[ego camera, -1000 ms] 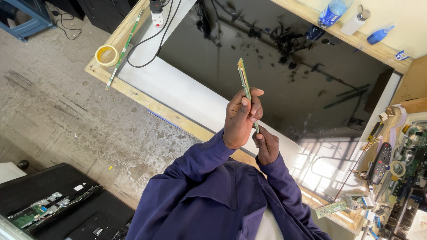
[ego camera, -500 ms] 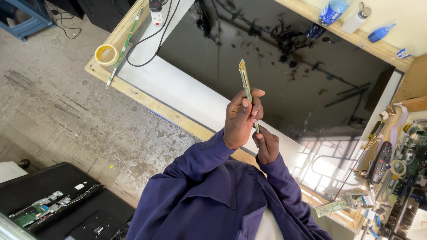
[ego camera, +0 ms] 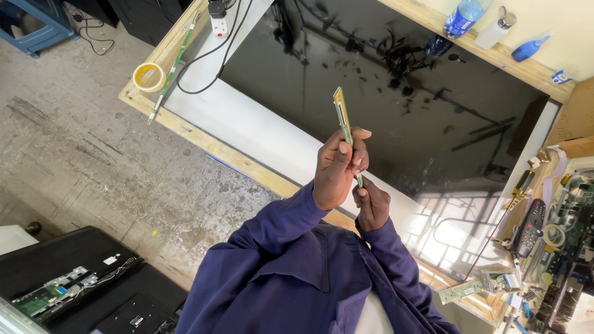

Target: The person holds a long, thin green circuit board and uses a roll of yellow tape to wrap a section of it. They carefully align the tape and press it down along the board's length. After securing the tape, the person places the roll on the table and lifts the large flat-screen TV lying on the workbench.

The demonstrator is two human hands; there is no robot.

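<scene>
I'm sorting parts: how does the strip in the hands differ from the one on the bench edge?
The held strip is short, raised above the dark panel, gripped by both hands. The bench strip is longer, lies flat by the tape roll, untouched. Both are thin and greenish.

A large dark glossy screen – rectangular, white-edged – lies flat on the wooden bench.

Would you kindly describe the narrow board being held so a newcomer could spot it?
Start at the large black glossy screen panel on the wooden-edged bench. Before it, both hands pinch a thin green circuit strip, upright. Unlike the similar long strip lying flat beside the tape roll, it is raised.
</scene>
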